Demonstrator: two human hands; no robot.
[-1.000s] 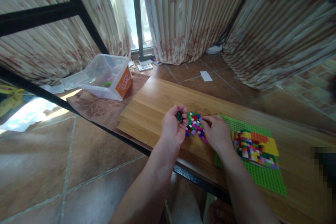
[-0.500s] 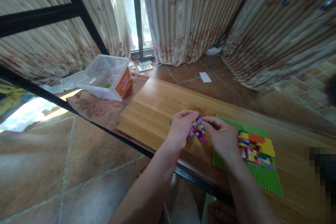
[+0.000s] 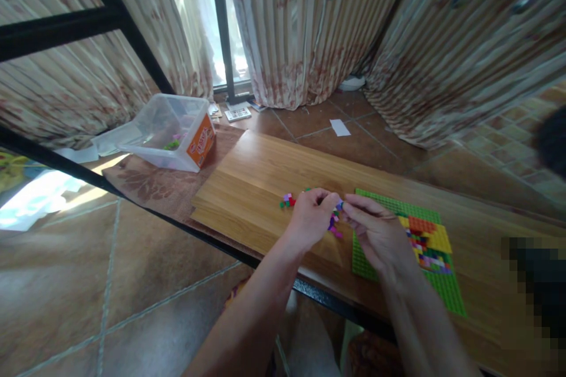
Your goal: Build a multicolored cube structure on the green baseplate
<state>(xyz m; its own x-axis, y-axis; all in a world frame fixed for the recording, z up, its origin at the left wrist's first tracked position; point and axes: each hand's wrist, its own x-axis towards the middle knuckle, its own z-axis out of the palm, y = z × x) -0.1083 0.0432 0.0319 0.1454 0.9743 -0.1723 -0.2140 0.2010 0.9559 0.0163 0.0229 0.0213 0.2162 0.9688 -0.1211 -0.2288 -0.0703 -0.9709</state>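
My left hand (image 3: 313, 215) and my right hand (image 3: 375, 227) meet above the wooden table, fingertips pinched almost together. Between them are small toy building bricks (image 3: 340, 205), bluish and purple, mostly covered by my fingers. Loose magenta and purple bricks (image 3: 336, 233) lie on the wood just below the hands. A few pink, red and green bricks (image 3: 288, 200) rest left of my left hand. Partly under my right forearm is a green baseplate (image 3: 446, 294), bearing a multicoloured brick build (image 3: 431, 244) with yellow and orange parts.
A clear plastic box (image 3: 163, 156) with an orange label stands on a brown cloth (image 3: 145, 179) at the table's left end. The wooden tabletop (image 3: 256, 171) runs left to right. Curtains, a black metal frame and papers on the tiled floor lie beyond.
My hands have drawn together over the loose bricks, covering more of them. Bricks left of my left hand now show. The whole view has shifted slightly.
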